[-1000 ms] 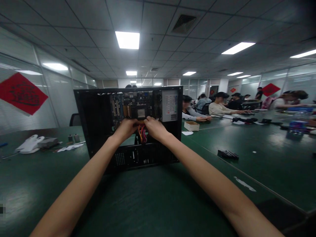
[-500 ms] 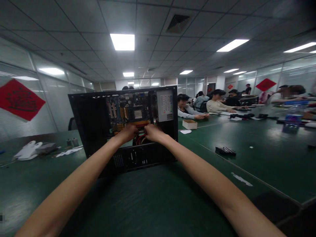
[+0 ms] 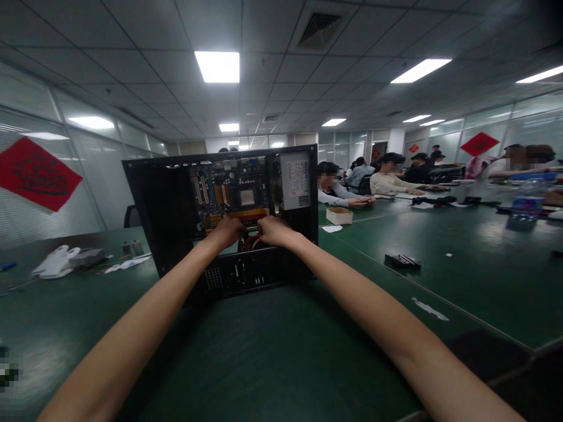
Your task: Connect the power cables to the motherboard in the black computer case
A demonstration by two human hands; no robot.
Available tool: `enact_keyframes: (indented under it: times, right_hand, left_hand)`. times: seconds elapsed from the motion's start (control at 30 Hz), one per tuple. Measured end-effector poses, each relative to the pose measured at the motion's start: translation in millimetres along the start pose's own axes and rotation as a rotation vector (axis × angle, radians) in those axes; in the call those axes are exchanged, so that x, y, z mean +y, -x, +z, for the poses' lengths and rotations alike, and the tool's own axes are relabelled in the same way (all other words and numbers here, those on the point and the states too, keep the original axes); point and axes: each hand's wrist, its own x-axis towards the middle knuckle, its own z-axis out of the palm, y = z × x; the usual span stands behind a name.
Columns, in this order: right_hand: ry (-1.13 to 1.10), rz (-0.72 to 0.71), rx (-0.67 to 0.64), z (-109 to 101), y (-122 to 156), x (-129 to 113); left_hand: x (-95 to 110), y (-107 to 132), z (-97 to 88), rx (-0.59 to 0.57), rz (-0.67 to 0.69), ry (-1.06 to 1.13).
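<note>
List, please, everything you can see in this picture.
table: one, green, under everything
computer case: one, black, open, upright on table
motherboard: one, blue, inside case
power supply: one, grey, case's upper right
cables: bundle, red, between the hands
box: one, white, right of case
people: several, seated far right
left hand: one, bare, inside case at cables
right hand: one, bare, inside case at cables

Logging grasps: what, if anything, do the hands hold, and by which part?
Left hand and right hand both close on the red cable bundle inside the computer case, at its upper end; the fingers hide the exact grip.
</note>
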Motion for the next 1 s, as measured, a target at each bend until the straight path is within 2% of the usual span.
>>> enact_keyframes:
  times: [0.23, 0.37, 0.6, 0.83, 1.0]
  right_hand:
    - [0.002, -0.006, 0.001, -0.2, 1.0, 1.1]
    - [0.002, -0.032, 0.01, 1.2, -0.6, 2.1]
    - [0.011, -0.091, 0.047, 7.5, -8.2, 5.5]
    - [0.012, -0.126, 0.047, 8.8, -9.4, 7.4]
    - [0.017, -0.204, 0.08, 8.9, -8.3, 6.2]
  left_hand:
    - [4.3, -1.3, -2.3, -0.034, -0.024, -0.019]
    - [10.1, -0.6, -4.5, -0.026, -0.113, -0.038]
    - [21.5, -1.2, -10.6, -0.082, -0.238, -0.116]
    - [23.8, -2.0, -13.4, -0.117, -0.254, -0.126]
    - [21.4, -1.3, -11.1, -0.109, -0.263, -0.103]
